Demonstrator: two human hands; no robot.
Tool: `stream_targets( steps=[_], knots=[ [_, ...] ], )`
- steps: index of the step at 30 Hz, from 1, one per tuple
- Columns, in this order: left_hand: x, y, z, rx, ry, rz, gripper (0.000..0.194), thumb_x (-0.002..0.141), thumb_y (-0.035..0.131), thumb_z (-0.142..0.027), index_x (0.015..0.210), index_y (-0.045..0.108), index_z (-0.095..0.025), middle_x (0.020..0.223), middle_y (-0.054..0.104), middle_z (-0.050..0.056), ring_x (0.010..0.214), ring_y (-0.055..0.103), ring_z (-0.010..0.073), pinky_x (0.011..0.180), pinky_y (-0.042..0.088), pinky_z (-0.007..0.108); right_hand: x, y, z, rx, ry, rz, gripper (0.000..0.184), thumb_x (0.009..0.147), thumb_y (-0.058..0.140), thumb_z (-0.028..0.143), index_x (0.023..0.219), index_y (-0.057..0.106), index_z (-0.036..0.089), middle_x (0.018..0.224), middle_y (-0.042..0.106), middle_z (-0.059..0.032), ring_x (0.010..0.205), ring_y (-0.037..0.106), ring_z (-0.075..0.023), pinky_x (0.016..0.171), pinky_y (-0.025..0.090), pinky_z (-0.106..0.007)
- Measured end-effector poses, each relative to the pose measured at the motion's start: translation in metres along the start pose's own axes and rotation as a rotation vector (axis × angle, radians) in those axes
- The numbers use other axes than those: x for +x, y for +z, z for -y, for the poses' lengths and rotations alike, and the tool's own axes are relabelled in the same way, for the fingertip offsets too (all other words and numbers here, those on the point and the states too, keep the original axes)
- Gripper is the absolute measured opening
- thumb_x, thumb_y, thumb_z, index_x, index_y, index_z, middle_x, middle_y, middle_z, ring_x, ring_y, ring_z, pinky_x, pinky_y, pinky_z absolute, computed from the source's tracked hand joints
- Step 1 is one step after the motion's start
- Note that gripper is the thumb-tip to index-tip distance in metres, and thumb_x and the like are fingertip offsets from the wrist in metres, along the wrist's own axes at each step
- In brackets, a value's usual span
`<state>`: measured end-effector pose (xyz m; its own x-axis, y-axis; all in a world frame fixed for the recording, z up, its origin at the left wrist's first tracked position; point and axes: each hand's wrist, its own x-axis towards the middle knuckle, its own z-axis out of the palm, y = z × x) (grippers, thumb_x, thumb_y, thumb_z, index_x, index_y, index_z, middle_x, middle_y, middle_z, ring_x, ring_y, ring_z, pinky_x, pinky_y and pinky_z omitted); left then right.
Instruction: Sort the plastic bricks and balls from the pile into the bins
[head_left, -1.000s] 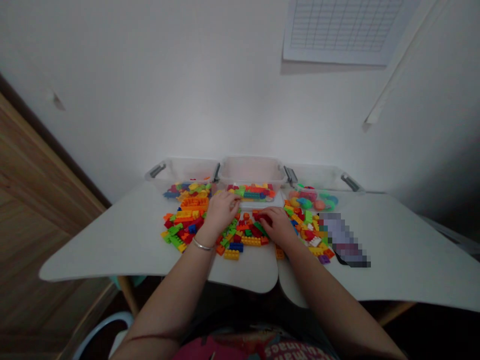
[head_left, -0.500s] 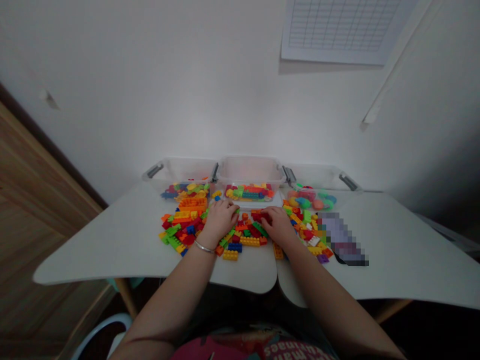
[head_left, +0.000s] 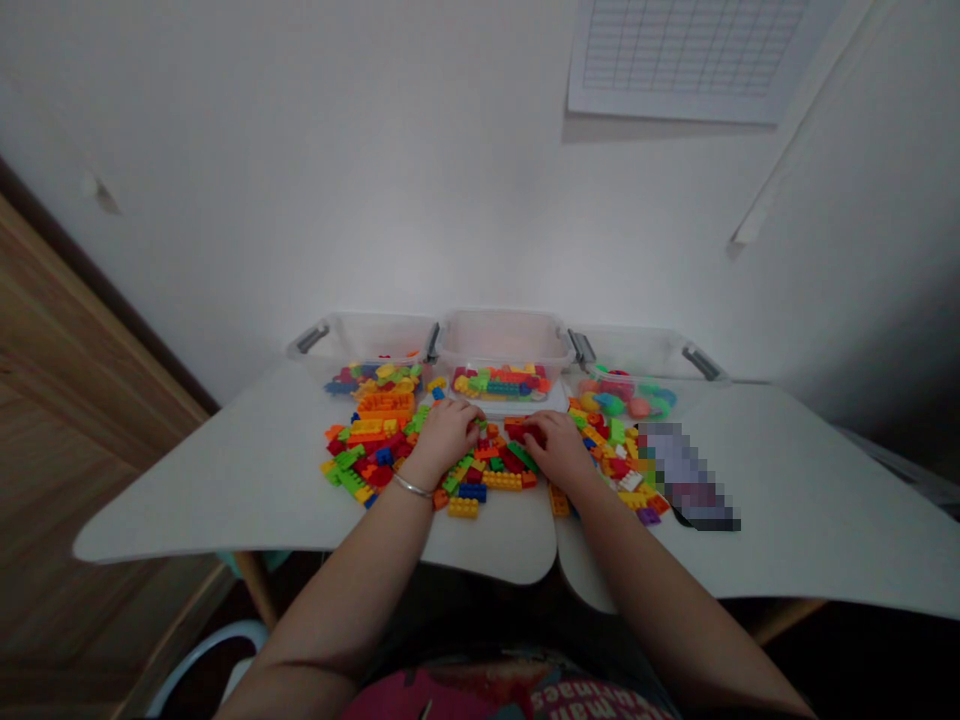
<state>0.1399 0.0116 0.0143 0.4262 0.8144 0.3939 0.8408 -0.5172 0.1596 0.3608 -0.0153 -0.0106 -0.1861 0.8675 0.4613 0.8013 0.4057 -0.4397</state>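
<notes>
Toy building bricks in many colours lie loose across the middle of the table. My left hand (head_left: 448,437), with a silver bracelet at the wrist, has its fingers curled over the pile, closed on a small green building brick (head_left: 481,424) that is mostly hidden. To its right, my right hand (head_left: 559,447) is bent inward, its thumb and fingers closed around a dark red building brick (head_left: 531,434). Under and between the hands lie a yellow brick (head_left: 502,481), a blue brick (head_left: 472,492) and a green brick (head_left: 523,458).
Along the wall stand three clear plastic bins: a left bin (head_left: 375,347) and a middle bin (head_left: 504,343) with bricks, and a right bin (head_left: 637,350) with rounded coloured toys. A blurred-out phone-like object (head_left: 690,480) lies right of the pile. The white table (head_left: 225,480) has a front gap.
The whole view has shifted slightly. Both hands stay over the pile in nearly the same pose, with only small finger movement.
</notes>
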Motion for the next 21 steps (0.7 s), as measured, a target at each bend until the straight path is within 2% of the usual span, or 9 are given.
stream_targets(
  steps=[5,21],
  knots=[
    [0.0,-0.001,-0.002,0.046,0.038,0.024,0.022,0.088,0.059,-0.028,0.106,0.071,-0.022,0.101,0.072,0.01,0.1,0.06,0.0262,0.094,0.045,0.042,0.0,0.0,-0.001,-0.01,0.001,0.007,0.018,0.087,0.057,0.024,0.1,0.068,0.019,0.105,0.069,-0.0086,0.105,0.056,-0.0244,0.097,0.042,-0.04],
    [0.004,-0.009,-0.01,0.157,-0.009,0.085,0.02,0.086,0.062,-0.028,0.102,0.072,-0.021,0.092,0.073,0.01,0.095,0.062,0.0273,0.088,0.046,0.04,0.0,-0.002,0.003,-0.009,0.017,0.029,0.019,0.087,0.058,0.022,0.101,0.07,0.018,0.107,0.068,-0.0084,0.106,0.055,-0.023,0.099,0.041,-0.038]
  ],
)
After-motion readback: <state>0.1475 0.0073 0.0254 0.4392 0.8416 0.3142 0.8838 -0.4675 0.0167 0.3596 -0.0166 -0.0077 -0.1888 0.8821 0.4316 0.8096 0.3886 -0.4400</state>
